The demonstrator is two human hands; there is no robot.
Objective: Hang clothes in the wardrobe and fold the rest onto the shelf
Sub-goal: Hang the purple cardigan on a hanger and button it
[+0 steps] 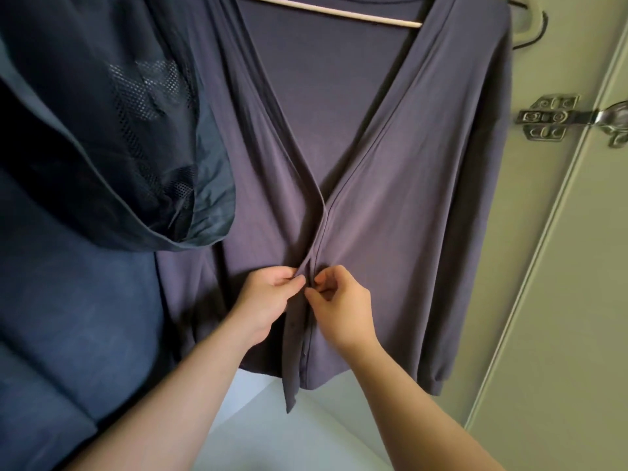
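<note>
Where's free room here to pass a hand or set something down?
Free: the pale surface below the cardigan hem; the strip beside its sleeve, under the door hinge. Crowded: left, where the navy hooded jacket overlaps the cardigan.

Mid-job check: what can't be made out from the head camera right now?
Head view:
- The hanger: its hook and the rail are cut off by the top edge.
- Fastener between the left hand and right hand: hidden by fingers pinching the cardigan.
- Cardigan's sleeve on the picture's left: covered by the dark blue jacket.
</note>
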